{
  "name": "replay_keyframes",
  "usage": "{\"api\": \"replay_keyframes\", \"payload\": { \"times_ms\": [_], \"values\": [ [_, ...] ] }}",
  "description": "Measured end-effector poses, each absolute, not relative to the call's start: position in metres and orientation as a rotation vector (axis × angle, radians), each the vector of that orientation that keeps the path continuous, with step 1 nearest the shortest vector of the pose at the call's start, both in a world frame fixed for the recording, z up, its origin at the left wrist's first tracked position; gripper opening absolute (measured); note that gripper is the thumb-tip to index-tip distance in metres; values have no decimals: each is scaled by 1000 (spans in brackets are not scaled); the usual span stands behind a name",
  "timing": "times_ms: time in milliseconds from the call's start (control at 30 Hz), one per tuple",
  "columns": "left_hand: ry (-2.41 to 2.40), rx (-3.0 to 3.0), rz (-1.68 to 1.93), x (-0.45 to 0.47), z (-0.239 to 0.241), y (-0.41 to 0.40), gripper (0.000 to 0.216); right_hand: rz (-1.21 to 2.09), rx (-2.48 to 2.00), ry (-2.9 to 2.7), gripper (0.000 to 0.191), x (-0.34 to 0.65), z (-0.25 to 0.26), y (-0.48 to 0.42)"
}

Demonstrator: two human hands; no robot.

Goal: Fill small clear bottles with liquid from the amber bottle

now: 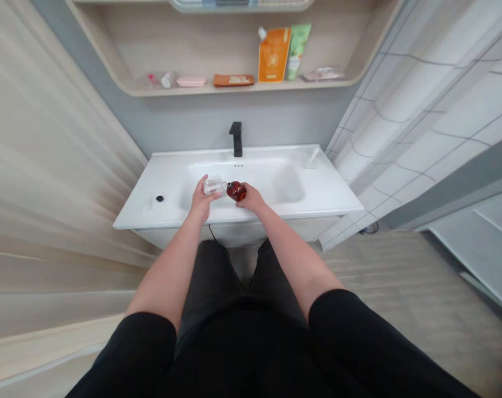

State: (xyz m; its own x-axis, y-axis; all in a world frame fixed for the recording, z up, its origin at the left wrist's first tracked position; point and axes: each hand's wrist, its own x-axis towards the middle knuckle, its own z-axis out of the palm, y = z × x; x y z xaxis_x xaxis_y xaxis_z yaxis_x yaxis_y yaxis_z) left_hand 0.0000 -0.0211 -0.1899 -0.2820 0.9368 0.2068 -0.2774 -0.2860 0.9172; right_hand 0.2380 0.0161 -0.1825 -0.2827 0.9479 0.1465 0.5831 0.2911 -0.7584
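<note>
My left hand [200,200] is closed around a small clear bottle [214,186], held on its side over the front of the white sink [317,193]. My right hand [251,199] grips a small dark red-brown bottle [236,191]. The two bottles meet end to end between my hands, just above the basin. My fingers wrap round each bottle and hide part of it.
A black tap [236,138] stands at the back of the basin. A small dark object [160,198] lies on the sink's left ledge. The shelf [242,87] above holds an orange pouch [273,54], a green tube [297,50] and several flat items. Tiled wall on the right.
</note>
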Motion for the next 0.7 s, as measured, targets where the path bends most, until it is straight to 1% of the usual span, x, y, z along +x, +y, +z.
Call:
{"api": "replay_keyframes", "payload": {
  "times_ms": [433, 700],
  "values": [
    [1011, 985, 1725, 1, -188, -23, 109, 763, -1356, -1998, 76, 238, -183, 17],
    [1022, 1012, 1716, -1, -189, -23, 113, 738, -1362, -2013, 73, 238, -182, 15]
  ]
}}
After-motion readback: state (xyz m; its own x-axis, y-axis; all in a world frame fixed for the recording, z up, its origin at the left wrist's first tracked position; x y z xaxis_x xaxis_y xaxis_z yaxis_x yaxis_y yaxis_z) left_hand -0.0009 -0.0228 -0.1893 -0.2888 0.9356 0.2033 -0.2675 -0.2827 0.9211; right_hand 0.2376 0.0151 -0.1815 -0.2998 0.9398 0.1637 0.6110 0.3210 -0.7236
